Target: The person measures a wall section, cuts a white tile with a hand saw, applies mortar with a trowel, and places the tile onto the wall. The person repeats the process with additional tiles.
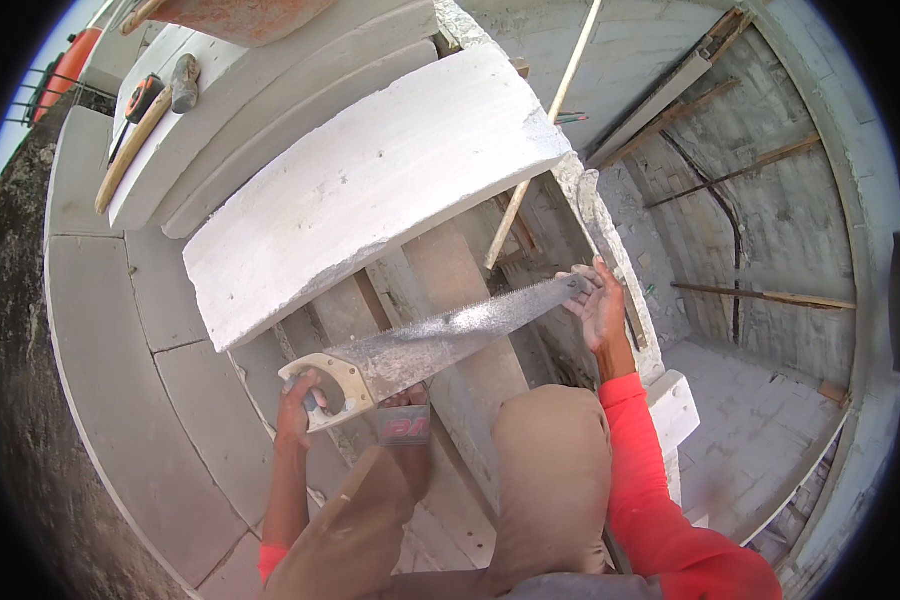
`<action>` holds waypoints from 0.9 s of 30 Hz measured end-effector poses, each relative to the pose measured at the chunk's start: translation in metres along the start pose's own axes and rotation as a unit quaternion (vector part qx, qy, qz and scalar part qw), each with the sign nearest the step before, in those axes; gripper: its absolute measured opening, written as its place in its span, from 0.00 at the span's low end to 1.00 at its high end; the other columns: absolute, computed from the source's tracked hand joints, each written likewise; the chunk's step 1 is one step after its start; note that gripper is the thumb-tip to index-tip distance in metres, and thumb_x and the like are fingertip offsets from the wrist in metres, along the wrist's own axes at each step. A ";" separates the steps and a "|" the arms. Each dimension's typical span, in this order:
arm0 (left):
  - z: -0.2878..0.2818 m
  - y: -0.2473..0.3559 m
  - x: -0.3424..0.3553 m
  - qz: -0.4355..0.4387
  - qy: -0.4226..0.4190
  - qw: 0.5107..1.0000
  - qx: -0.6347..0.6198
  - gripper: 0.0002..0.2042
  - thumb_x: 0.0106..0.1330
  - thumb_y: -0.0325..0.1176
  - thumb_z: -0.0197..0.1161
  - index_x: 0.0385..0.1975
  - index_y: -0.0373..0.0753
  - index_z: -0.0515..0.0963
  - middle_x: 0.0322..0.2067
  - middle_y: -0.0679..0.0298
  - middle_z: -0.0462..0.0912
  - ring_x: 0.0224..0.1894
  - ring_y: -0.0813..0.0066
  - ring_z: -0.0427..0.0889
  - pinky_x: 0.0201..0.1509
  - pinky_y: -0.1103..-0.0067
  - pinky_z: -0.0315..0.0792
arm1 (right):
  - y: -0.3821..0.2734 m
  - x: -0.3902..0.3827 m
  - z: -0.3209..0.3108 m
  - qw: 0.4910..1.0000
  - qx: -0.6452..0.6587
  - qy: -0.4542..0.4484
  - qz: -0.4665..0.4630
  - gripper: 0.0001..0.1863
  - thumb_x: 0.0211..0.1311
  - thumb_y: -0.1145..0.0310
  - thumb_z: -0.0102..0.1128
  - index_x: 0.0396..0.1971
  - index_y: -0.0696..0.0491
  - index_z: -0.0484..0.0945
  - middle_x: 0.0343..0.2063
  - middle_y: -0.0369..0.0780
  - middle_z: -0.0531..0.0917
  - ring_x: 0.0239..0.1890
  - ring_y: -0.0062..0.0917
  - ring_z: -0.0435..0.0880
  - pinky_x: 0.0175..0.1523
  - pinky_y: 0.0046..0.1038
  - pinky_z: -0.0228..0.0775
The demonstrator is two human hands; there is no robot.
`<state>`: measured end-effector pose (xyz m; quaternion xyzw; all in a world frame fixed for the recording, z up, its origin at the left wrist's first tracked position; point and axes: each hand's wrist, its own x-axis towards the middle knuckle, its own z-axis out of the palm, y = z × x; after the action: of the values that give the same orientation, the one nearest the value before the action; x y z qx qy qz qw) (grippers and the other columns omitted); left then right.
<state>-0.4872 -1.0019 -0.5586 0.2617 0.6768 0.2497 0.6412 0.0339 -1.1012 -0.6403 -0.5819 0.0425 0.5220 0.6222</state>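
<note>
My left hand [300, 405] grips the pale handle of a hand saw [430, 350], its wide blade stretching across to the right, toothed edge up. The blade's far end is held by my right hand [595, 310], beside a rough white ledge [640, 330]. Beyond the saw lies a long white block [370, 200] with chipped edges, above a gap showing boards [440, 260]. My sandalled foot [405, 420] is below the blade, and my bent knee [550, 450] is at the lower middle.
Stacked blocks at upper left carry a mallet [185, 85], a tape measure [142, 100] and a wooden-handled tool [125, 160]. An orange container [230, 12] sits above them. A pole [570, 80] leans near the block. At right is a sunken space with battens [760, 295] on its wall.
</note>
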 end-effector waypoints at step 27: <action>0.226 0.154 -0.091 0.215 -0.113 0.966 -0.093 0.14 0.81 0.45 0.62 0.36 0.43 0.77 0.13 0.65 0.73 0.20 0.77 0.72 0.30 0.79 0.65 | -0.105 -0.123 0.082 0.943 0.223 -0.233 -0.080 0.35 0.76 0.52 0.64 0.72 0.59 0.67 0.65 0.52 0.79 0.64 0.44 0.84 0.67 0.50 0.79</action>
<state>-0.2531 -0.9492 -0.4001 0.3666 0.5014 0.4122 0.6666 0.0063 -1.0884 -0.4612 -0.2924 -0.0352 0.5685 0.7682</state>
